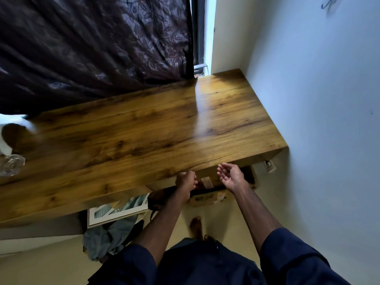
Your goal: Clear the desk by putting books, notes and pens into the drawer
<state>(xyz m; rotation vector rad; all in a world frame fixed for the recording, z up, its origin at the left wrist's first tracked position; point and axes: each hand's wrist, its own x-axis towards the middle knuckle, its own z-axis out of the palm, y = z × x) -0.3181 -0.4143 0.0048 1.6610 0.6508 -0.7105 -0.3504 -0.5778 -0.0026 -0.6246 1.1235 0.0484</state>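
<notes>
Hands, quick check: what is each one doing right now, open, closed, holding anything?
Left hand: fingers curled at the desk's front edge; whether it grips anything cannot be told.
Right hand: open, palm up, empty.

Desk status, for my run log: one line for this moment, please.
desk: bare wood | left hand: curled at front edge | right hand: open, empty

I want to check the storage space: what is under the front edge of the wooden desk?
Under the wooden desk, near both hands, lie boxes or packets; further left, a printed board and crumpled cloth. The desktop hides everything deeper.
</notes>
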